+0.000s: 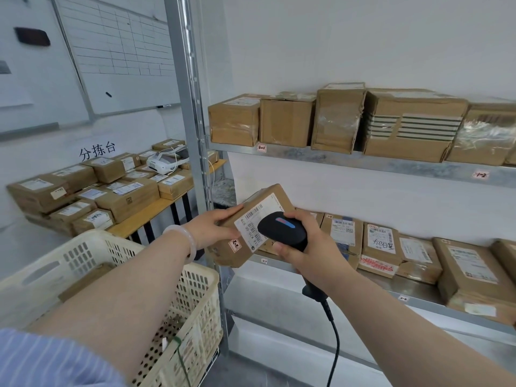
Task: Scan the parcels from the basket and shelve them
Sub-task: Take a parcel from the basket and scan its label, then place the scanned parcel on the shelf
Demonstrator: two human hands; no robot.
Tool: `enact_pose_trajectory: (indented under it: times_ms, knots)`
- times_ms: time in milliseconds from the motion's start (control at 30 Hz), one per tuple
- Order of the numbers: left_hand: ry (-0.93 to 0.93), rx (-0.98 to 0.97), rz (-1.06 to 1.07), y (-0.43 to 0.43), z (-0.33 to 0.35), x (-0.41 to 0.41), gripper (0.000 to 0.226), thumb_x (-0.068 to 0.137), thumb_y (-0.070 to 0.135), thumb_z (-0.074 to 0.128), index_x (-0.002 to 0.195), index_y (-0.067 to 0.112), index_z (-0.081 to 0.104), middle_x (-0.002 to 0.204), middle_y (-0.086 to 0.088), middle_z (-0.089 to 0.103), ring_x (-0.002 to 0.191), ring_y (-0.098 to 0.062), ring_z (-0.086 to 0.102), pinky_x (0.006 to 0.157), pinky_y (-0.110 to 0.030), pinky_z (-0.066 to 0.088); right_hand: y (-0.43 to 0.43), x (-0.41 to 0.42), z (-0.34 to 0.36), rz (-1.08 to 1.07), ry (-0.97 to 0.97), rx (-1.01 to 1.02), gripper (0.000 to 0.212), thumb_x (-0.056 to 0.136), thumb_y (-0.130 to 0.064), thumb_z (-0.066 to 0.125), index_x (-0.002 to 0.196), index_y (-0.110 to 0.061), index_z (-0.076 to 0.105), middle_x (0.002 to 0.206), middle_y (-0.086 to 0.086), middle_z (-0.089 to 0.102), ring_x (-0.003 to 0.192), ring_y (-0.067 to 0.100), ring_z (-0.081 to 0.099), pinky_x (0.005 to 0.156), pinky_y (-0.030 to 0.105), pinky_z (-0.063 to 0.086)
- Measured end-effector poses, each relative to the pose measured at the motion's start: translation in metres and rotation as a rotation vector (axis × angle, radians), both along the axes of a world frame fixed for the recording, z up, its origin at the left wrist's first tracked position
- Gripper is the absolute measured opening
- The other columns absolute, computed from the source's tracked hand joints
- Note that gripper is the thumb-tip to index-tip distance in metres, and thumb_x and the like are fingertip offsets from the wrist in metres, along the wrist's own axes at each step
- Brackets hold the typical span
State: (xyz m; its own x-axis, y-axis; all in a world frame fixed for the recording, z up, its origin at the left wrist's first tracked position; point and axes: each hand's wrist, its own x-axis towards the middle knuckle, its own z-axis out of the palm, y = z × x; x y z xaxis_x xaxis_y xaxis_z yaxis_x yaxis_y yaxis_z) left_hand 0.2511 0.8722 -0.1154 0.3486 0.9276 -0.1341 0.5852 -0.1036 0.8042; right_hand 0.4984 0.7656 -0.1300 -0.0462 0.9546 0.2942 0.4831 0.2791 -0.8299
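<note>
My left hand (215, 227) grips a brown cardboard parcel (251, 202) by its left end, label side up, in front of the lower shelf. My right hand (304, 247) holds a black corded barcode scanner (282, 229), its head right over the parcel's white label (251, 223). A cream plastic basket (83, 255) hangs on my left forearm at the lower left; part of a brown parcel shows inside it.
A metal rack has an upper shelf (363, 163) with a row of boxes and a lower shelf (413, 297) with several flat parcels to the right. Its upright post (192, 107) stands left of my hands. A table (156, 210) piled with parcels sits at the left.
</note>
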Motion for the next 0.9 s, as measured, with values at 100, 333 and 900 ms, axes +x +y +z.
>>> enact_pose_trajectory:
  times_ms: [100, 333, 900]
  knots:
    - [0.010, 0.004, -0.004, 0.001, -0.001, -0.001, 0.065, 0.090, 0.029, 0.071, 0.134, 0.061, 0.037, 0.112, 0.026, 0.056, 0.100, 0.001, 0.056, 0.073, -0.018, 0.042, -0.002, 0.000, 0.005, 0.000, 0.001, 0.014, 0.052, 0.084, -0.040, 0.076, 0.111, -0.066, 0.040, 0.108, -0.025, 0.058, 0.090, 0.008, 0.066, 0.072, 0.035, 0.062]
    - [0.018, -0.009, 0.000, 0.002, -0.005, -0.004, 0.066, 0.089, 0.030, 0.072, 0.134, 0.062, 0.036, 0.116, 0.022, 0.055, 0.103, -0.002, 0.055, 0.075, -0.021, 0.042, -0.010, 0.003, 0.013, -0.020, -0.004, 0.038, 0.050, 0.083, -0.040, 0.077, 0.111, -0.063, 0.042, 0.101, -0.029, 0.057, 0.081, 0.000, 0.064, 0.061, 0.030, 0.061]
    - [-0.091, -0.092, -0.007, 0.004, -0.014, 0.003, 0.064, 0.087, 0.028, 0.074, 0.131, 0.062, 0.043, 0.121, 0.018, 0.057, 0.100, -0.004, 0.059, 0.073, -0.020, 0.046, -0.036, 0.005, 0.010, -0.125, -0.027, 0.003, 0.051, 0.083, -0.043, 0.076, 0.116, -0.060, 0.042, 0.103, -0.044, 0.053, 0.067, -0.007, 0.062, 0.064, 0.019, 0.054]
